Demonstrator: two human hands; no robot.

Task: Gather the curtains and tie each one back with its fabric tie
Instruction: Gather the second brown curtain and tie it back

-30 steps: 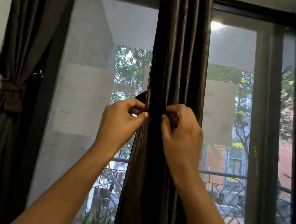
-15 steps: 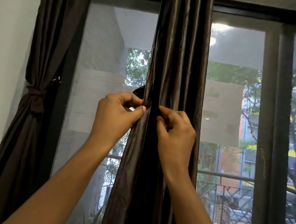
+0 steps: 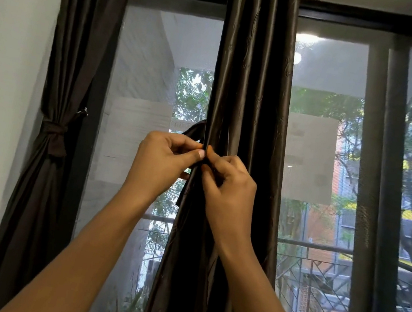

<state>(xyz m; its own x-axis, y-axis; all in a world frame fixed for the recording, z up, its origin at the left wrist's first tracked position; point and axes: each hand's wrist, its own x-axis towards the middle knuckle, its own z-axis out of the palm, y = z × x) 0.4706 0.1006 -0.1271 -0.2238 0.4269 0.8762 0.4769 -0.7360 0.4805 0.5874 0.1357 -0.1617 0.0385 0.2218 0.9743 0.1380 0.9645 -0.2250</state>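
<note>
Where fabric tie [image 3: 194, 130] crosses curtain [image 3: 250, 82], left hand [image 3: 164, 160] pinches it; right hand [image 3: 227, 183] likewise.

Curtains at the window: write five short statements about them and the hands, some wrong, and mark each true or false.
1. The left curtain is gathered and bound by a knotted tie. True.
2. The middle curtain hangs untouched. False: the left hand and the right hand both pinch fabric at it.
3. The two hands work close together at about the same height. True.
4. A dark strip loops out beside the middle curtain's left edge, above the left hand. True.
5. The right hand grips the railing. False: the railing is outside the glass, and the right hand's fingers pinch at the middle curtain.
</note>
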